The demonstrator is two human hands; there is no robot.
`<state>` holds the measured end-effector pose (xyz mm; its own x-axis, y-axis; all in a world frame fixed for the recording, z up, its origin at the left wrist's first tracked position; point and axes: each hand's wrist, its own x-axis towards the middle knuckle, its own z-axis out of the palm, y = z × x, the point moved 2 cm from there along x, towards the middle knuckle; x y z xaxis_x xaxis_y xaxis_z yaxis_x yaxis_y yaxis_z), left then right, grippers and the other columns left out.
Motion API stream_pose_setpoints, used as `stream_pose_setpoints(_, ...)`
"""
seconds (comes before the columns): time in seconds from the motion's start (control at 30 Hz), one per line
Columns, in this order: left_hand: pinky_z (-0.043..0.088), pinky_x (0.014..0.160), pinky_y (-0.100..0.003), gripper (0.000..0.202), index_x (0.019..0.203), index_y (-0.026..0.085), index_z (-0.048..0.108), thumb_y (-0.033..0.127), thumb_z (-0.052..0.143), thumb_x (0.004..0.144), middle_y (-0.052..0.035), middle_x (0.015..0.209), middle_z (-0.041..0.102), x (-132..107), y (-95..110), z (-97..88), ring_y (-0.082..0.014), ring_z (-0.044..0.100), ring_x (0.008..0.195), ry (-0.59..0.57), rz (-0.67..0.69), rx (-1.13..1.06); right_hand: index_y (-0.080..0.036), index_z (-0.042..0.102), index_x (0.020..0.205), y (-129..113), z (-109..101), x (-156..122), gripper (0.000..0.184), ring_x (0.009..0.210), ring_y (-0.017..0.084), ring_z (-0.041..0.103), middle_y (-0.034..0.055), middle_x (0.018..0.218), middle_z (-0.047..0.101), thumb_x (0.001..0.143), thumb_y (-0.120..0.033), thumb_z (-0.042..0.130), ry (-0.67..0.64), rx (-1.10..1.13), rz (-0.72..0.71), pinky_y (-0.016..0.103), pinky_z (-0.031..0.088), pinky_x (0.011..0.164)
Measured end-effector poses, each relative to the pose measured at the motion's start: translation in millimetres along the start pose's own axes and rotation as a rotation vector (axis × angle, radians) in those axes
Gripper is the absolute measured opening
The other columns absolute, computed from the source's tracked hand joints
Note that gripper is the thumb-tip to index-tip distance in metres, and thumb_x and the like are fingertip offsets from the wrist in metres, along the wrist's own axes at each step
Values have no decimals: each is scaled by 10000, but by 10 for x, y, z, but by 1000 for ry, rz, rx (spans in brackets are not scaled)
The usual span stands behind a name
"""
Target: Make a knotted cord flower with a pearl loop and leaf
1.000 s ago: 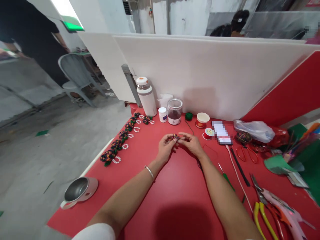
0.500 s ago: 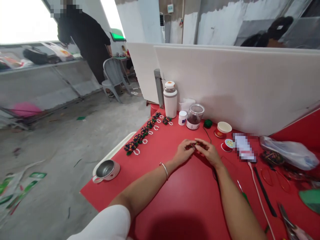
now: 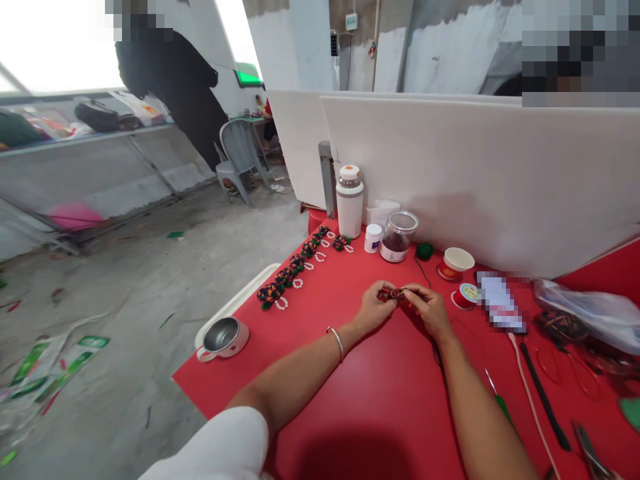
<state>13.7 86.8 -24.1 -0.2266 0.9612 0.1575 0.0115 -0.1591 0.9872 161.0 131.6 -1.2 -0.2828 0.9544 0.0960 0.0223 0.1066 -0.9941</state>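
Both hands meet over the middle of the red tabletop (image 3: 360,400). A small dark piece of multicoloured cord (image 3: 395,293) is pinched between them, partly hidden by the fingers. My left hand (image 3: 375,308), with a silver bangle on the wrist, is closed on its left side. My right hand (image 3: 429,312) grips the other side with thumb and fingertips. Dark cord runs down beside the right wrist. To the left lies a slanted row of several knotted cord flowers (image 3: 285,276) with white bead loops (image 3: 298,283).
A steel cup (image 3: 224,339) stands at the left edge. Toward the back are a white thermos (image 3: 349,203), a pill bottle (image 3: 373,239), a clear jar (image 3: 399,237), green yarn (image 3: 425,251) and a thread spool (image 3: 466,296). Scissors (image 3: 593,453) and a green-handled tool (image 3: 503,407) lie right.
The view has shifted slightly, so the scene sits further right. More of the cord piece shows between the fingers, and my right fingers look straighter around it.
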Motion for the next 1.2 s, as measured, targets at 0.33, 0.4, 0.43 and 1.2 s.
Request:
stream_pose_setpoints(0.33,503,792,-286,204,900,181,680,90,675,717,-39,956,652,14,31,-34,-161,603,866,42,70,-3,-236,799,898,31,49,42,245,963,244,679,78,996,757,790,-447,736,-96,-108,-150,401,518,917)
stream_pose_setpoints(0.4,503,758,-276,204,910,180,675,122,702,717,-36,932,653,14,28,-35,-156,603,834,34,56,-14,-228,795,873,42,34,42,258,894,237,681,73,950,761,773,-460,745,-63,-86,-123,384,538,838)
stream_pose_setpoints(0.43,500,751,-271,213,917,178,673,135,716,714,-33,917,655,14,30,-33,-154,603,825,25,50,-20,-224,794,865,41,28,38,266,870,233,678,70,936,762,765,-466,749,-54,-75,-113,372,541,805)
stream_pose_setpoints(1.2,427,398,-205,452,949,158,587,394,832,651,-3,625,676,29,117,-131,-106,555,414,-95,-198,-268,-193,635,855,121,49,132,450,592,128,609,54,823,733,766,-630,685,64,243,-22,201,453,458)
